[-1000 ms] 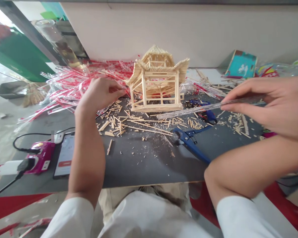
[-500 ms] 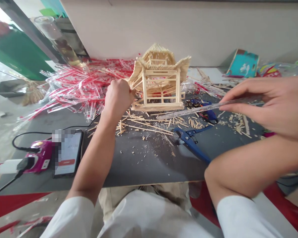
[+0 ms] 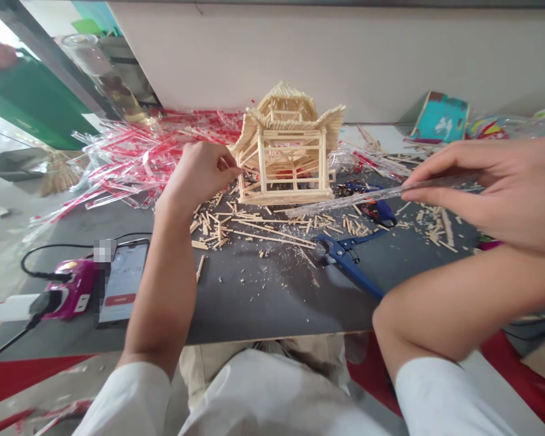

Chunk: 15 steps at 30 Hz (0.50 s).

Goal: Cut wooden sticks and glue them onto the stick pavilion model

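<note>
At the back middle of the table stands a small house model (image 3: 295, 142) built of thin wooden sticks, with a flared stick roof and open frame walls. My left hand (image 3: 202, 175) is at its left side, fingers curled, thumb and index fingertips close together by the left corner post. Whether they pinch the post or a small piece is hidden. My right hand (image 3: 495, 188) pinches a long, thin clear plastic wrapper (image 3: 345, 203) between thumb and fingers. Its free end reaches left in front of the house. Blue-handled cutters (image 3: 349, 260) lie below the wrapper.
Red and clear wrappers (image 3: 131, 160) are heaped at the left. Cut stick pieces (image 3: 213, 227) and crumbs litter the dark table (image 3: 254, 315). A phone (image 3: 122, 281) and a purple power adapter (image 3: 70, 287) with cables lie front left. A turquoise box (image 3: 440, 118) leans at the back right.
My left hand has shifted a little left and its fingers have loosened, showing a gap between them. My right hand keeps its hold on the wrapper, nearly unmoved.
</note>
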{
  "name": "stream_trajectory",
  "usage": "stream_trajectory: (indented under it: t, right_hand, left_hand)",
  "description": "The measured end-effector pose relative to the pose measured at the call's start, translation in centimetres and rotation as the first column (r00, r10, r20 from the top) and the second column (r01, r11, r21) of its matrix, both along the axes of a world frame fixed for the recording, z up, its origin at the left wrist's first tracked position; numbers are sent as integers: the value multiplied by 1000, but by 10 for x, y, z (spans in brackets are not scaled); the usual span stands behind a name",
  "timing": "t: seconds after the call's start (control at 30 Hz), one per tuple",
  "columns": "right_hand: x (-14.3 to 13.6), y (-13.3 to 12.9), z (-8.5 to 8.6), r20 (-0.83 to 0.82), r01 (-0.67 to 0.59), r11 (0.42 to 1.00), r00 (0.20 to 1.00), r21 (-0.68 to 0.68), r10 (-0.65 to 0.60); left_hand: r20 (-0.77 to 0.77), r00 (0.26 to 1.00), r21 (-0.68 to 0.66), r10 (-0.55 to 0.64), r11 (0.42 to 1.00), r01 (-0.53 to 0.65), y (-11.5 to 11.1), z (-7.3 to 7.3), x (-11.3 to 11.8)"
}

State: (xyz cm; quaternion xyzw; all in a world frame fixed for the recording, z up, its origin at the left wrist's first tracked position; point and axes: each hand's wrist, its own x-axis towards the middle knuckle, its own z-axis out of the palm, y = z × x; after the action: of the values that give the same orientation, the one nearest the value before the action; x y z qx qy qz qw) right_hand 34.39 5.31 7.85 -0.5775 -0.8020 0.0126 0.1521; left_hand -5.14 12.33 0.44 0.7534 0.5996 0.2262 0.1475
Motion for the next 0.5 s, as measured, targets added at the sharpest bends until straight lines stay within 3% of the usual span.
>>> stream_trajectory:
  t: [0.07, 0.13, 0.33, 0.5]
  right_hand:
    - [-1, 0, 0, -2, 10, 1000, 1000, -4, -10]
    - [-2, -1, 0, 2, 18, 1000, 1000, -6, -18]
    - [-1, 1, -3, 21, -6, 1000, 1000, 4, 6]
    - [1, 1, -4, 23, 6, 1000, 1000, -4, -6]
  left_hand:
    - [-55, 992, -35, -117, 993, 115, -2, 1, 7]
    - [-132, 978, -35, -159, 987, 156, -1, -1, 12]
    - [-360, 918, -64, -163, 987, 151, 2, -8, 14]
    - [-388, 914, -32, -116, 993, 113, 1, -4, 15]
